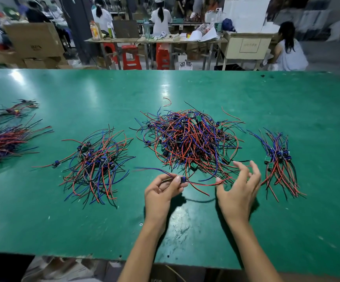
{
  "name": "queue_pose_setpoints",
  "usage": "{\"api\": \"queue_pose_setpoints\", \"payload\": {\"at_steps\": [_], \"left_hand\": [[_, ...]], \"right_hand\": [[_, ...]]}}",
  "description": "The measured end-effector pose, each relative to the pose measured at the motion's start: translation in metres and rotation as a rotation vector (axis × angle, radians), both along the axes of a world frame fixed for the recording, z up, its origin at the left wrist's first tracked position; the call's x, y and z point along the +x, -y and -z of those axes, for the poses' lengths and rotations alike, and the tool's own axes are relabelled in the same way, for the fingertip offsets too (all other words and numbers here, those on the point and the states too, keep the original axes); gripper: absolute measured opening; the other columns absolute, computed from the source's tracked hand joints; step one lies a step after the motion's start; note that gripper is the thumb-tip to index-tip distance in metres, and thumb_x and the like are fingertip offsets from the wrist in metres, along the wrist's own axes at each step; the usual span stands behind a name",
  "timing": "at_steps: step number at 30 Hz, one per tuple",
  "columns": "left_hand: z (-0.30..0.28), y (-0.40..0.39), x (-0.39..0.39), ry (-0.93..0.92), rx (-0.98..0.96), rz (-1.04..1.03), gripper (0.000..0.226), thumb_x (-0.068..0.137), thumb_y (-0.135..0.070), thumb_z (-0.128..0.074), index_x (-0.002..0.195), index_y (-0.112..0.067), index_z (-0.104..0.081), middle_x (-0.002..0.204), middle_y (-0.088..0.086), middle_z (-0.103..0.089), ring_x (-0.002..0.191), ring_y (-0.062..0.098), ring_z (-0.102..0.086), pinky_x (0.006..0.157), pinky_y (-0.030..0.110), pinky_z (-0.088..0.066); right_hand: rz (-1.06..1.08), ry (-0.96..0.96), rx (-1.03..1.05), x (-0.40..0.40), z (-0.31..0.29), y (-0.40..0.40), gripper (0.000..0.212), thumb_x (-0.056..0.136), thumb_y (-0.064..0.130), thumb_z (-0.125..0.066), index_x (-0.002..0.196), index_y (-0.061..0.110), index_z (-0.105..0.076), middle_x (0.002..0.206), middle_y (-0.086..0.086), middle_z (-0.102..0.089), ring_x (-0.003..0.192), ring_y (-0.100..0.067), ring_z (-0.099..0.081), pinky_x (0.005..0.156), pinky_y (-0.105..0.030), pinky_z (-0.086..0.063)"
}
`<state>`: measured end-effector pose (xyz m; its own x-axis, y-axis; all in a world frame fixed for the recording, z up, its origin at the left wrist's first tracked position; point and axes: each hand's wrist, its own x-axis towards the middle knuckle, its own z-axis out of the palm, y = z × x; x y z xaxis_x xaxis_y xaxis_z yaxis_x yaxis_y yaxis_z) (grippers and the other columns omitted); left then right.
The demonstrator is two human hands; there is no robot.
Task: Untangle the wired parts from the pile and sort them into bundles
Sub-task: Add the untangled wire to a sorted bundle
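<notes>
A big tangled pile [189,137] of red, blue and black wired parts lies mid-table. My left hand [163,190] pinches one wired part [183,179] by its small blue body, just in front of the pile; its blue wires trail left and its red wires run right. My right hand [239,188] hovers at the pile's front right edge with fingers spread, and its thumb touches the red wire's end. A sorted bundle [279,159] lies to the right and a looser heap [97,159] to the left.
Two more bundles [4,139] sit at the table's far left. The green table [185,86] ends close to me at its front edge. Beyond it are work benches, red stools, cardboard boxes and several people.
</notes>
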<state>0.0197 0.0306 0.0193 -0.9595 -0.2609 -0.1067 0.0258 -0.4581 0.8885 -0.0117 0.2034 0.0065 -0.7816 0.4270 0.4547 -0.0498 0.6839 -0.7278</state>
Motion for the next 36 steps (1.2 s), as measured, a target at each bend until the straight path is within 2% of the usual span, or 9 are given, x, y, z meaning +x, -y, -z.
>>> {"api": "queue_pose_setpoints", "payload": {"at_steps": [3, 6, 10, 16, 20, 23, 28, 33, 36], "left_hand": [[0.000, 0.000, -0.004, 0.019, 0.054, -0.075, 0.014, 0.091, -0.005, -0.069, 0.102, 0.002, -0.062, 0.097, 0.021, -0.076, 0.090, 0.032, -0.076, 0.075, 0.026, -0.061], [0.002, 0.002, -0.006, 0.034, 0.133, -0.122, 0.014, 0.094, -0.004, -0.065, 0.105, 0.001, -0.057, 0.099, 0.021, -0.076, 0.090, 0.031, -0.076, 0.070, 0.023, -0.060], [0.003, 0.002, -0.007, 0.017, 0.137, -0.105, 0.014, 0.095, -0.006, -0.064, 0.106, 0.000, -0.056, 0.096, 0.018, -0.077, 0.089, 0.030, -0.076, 0.070, 0.023, -0.060], [-0.002, 0.005, -0.001, -0.007, 0.136, -0.018, 0.024, 0.089, -0.011, -0.071, 0.104, 0.002, -0.057, 0.096, 0.022, -0.076, 0.092, 0.030, -0.076, 0.073, 0.023, -0.059], [0.001, 0.007, 0.007, -0.149, 0.077, 0.173, 0.015, 0.074, -0.005, -0.079, 0.083, -0.010, -0.069, 0.104, 0.024, -0.074, 0.095, 0.032, -0.075, 0.081, 0.027, -0.057], [0.002, 0.008, 0.008, -0.182, 0.018, 0.207, 0.014, 0.077, -0.002, -0.075, 0.086, -0.012, -0.075, 0.101, 0.023, -0.075, 0.093, 0.029, -0.075, 0.082, 0.027, -0.057], [-0.006, 0.006, 0.003, -0.035, 0.010, 0.332, 0.036, 0.093, -0.033, -0.059, 0.118, -0.008, -0.068, 0.107, 0.020, -0.075, 0.092, 0.027, -0.075, 0.076, 0.025, -0.059], [-0.003, 0.005, 0.006, -0.058, -0.097, 0.441, 0.033, 0.093, -0.032, -0.064, 0.115, -0.009, -0.074, 0.110, 0.018, -0.075, 0.089, 0.031, -0.075, 0.081, 0.031, -0.060], [-0.003, 0.006, 0.006, -0.045, -0.126, 0.397, 0.029, 0.088, -0.029, -0.070, 0.105, -0.007, -0.077, 0.105, 0.018, -0.076, 0.078, 0.026, -0.074, 0.071, 0.027, -0.058]], "right_hand": [[0.027, -0.179, -0.034, 0.006, -0.005, 0.005, 0.047, 0.069, -0.007, -0.068, 0.111, 0.011, -0.055, 0.127, -0.009, -0.042, 0.116, -0.027, -0.044, 0.102, -0.028, -0.031], [-0.192, -0.315, 0.063, 0.016, -0.005, 0.008, 0.030, 0.068, 0.003, -0.057, 0.096, 0.013, -0.056, 0.097, 0.001, -0.054, 0.087, -0.016, -0.051, 0.082, -0.031, -0.046], [-0.576, 0.000, 0.160, 0.022, -0.006, 0.028, 0.016, 0.086, 0.026, -0.063, 0.099, 0.029, -0.072, 0.095, 0.020, -0.068, 0.086, 0.000, -0.055, 0.077, -0.023, -0.048], [-0.599, 0.180, -0.698, 0.005, -0.025, 0.048, 0.012, 0.097, 0.025, -0.066, 0.096, 0.019, -0.076, 0.083, 0.005, -0.076, 0.073, -0.004, -0.066, 0.068, -0.018, -0.051], [-0.633, 0.275, -1.251, 0.001, -0.036, 0.043, 0.012, 0.092, 0.025, -0.065, 0.095, 0.015, -0.071, 0.077, -0.004, -0.073, 0.063, -0.010, -0.067, 0.059, -0.020, -0.054], [-0.730, 0.311, -1.423, -0.004, -0.040, 0.024, 0.015, 0.080, 0.033, -0.072, 0.088, 0.021, -0.078, 0.073, 0.001, -0.068, 0.059, -0.007, -0.064, 0.057, -0.019, -0.055], [-0.866, 0.298, -0.828, -0.003, -0.034, 0.003, 0.019, 0.084, 0.040, -0.076, 0.090, 0.022, -0.078, 0.079, -0.001, -0.067, 0.070, -0.014, -0.060, 0.066, -0.021, -0.048], [-0.806, 0.123, -0.421, 0.002, -0.018, 0.014, 0.007, 0.090, 0.022, -0.075, 0.084, 0.021, -0.078, 0.081, 0.002, -0.073, 0.071, -0.007, -0.067, 0.066, -0.019, -0.048], [-0.705, 0.062, -0.390, 0.004, -0.016, 0.027, 0.002, 0.084, 0.030, -0.077, 0.084, 0.029, -0.080, 0.082, 0.007, -0.066, 0.068, -0.006, -0.056, 0.062, -0.019, -0.039]]}}
